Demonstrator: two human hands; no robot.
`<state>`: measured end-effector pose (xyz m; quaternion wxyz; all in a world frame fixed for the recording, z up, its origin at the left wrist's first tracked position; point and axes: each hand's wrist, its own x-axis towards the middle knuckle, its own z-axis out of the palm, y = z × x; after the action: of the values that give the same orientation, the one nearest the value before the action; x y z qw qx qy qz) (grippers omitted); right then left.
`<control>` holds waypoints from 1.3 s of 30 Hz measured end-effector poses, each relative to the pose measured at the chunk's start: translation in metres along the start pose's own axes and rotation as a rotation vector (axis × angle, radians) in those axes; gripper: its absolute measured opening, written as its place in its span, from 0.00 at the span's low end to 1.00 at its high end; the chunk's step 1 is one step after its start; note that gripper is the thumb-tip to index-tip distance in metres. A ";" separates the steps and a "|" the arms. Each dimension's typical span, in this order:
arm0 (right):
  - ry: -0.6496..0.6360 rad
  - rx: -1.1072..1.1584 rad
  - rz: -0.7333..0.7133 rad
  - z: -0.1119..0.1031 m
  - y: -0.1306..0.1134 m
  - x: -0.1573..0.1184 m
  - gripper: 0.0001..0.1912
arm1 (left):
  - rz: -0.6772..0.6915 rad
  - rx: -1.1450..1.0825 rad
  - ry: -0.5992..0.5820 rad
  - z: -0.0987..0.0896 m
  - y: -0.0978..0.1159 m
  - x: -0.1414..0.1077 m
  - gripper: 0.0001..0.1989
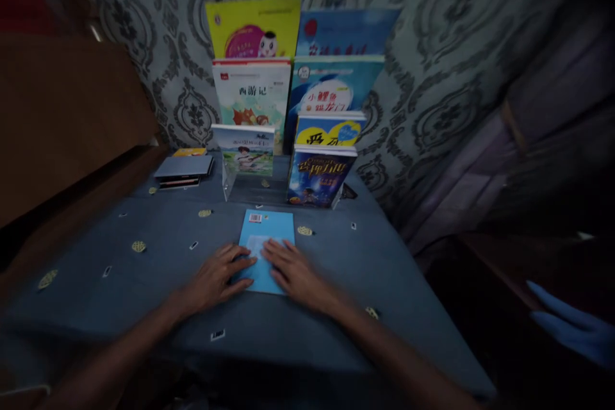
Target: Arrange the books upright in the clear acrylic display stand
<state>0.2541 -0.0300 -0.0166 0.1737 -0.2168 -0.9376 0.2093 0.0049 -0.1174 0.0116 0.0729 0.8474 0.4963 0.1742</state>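
A light blue book [269,282] lies flat on the cloth-covered table, a barcode on its upper left corner. My left hand [223,274] rests on the book's left edge, fingers spread. On its right side lies my right hand [292,269], also with fingers stretched out over the cover. Behind the book stands a clear display rack [250,191] with several upright books. Its front row shows a green-and-blue book [247,154] on the left and a dark blue book [319,176] on the right.
A small pile of books [185,168] lies at the back left of the table [163,275]. A brown panel [72,122] rises on the left. Patterned wallpaper [192,102] is behind the rack, and a pale curtain [480,154] hangs on the right.
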 end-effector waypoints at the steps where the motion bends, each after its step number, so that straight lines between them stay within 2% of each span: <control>1: -0.033 0.015 -0.018 -0.002 -0.004 -0.006 0.24 | 0.006 -0.005 -0.004 0.002 -0.003 0.005 0.21; 4: -0.121 0.060 -0.017 -0.016 -0.013 -0.019 0.27 | 0.032 -0.015 0.009 0.012 -0.021 0.024 0.21; 8: -0.239 0.093 -0.002 -0.033 -0.022 -0.025 0.40 | -0.011 0.000 0.020 0.025 -0.050 0.055 0.25; 11: -0.221 0.088 0.007 -0.032 -0.022 -0.028 0.43 | -0.063 0.024 0.005 0.031 -0.066 0.074 0.27; 15: -0.114 -0.002 0.090 -0.017 -0.015 -0.032 0.44 | -0.064 0.038 0.003 0.035 -0.074 0.085 0.29; 19: -0.105 -0.056 0.126 -0.011 -0.014 -0.031 0.45 | -0.079 0.053 0.017 0.038 -0.075 0.086 0.29; 25: -0.123 -0.073 0.081 -0.016 -0.022 -0.036 0.44 | -0.018 0.041 0.029 0.033 -0.072 0.082 0.28; 29: -0.184 -0.036 0.061 -0.022 -0.032 -0.044 0.47 | -0.005 0.037 0.013 0.025 -0.063 0.073 0.28; 33: -0.206 0.017 0.067 -0.027 -0.042 -0.046 0.44 | 0.023 0.049 0.020 0.019 -0.054 0.060 0.28; 39: -0.248 0.094 0.004 -0.035 -0.049 -0.051 0.42 | 0.031 0.090 0.041 0.022 -0.048 0.045 0.27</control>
<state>0.2953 -0.0840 0.0239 0.0658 -0.1829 -0.9405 0.2786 -0.0058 -0.0537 -0.0125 0.0217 0.8538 0.4916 0.1700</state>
